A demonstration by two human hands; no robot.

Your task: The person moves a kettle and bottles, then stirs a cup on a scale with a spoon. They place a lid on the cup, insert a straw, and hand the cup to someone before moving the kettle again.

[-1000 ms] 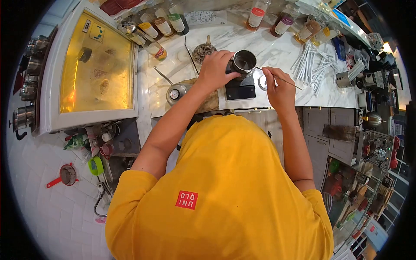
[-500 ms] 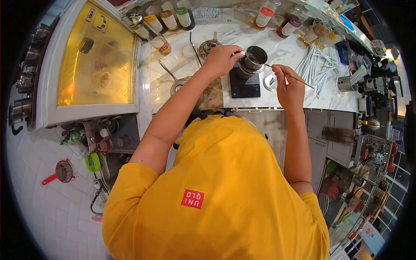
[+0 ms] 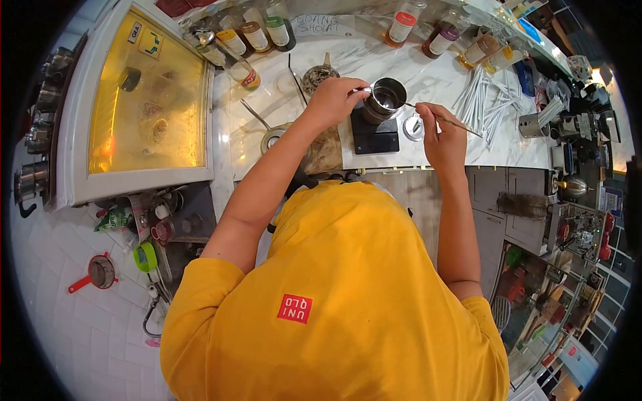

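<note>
My left hand [image 3: 336, 100] pinches the side or handle of a small metal cup [image 3: 399, 89] whose inside faces the camera and looks dark. The cup is over a container [image 3: 378, 119] on a black scale [image 3: 376, 140]; whether they touch is hidden. My right hand [image 3: 446, 134] holds a thin metal rod, perhaps a long spoon [image 3: 463, 125], its far end reaching the cup's rim. A round metal lid [image 3: 414, 129] lies beside the scale, close to my right hand.
Syrup bottles [image 3: 279, 30] line the back of the marble counter [image 3: 364, 50], with more at the right. Loose white straws [image 3: 485, 107] lie beyond my right hand. A brown cloth [image 3: 326, 150] and a metal strainer-like tool [image 3: 269, 142] lie by my left forearm.
The metal cup has come slightly lower and left in view, with more of its inside showing. Both hands keep their hold; the view has shifted a little.
</note>
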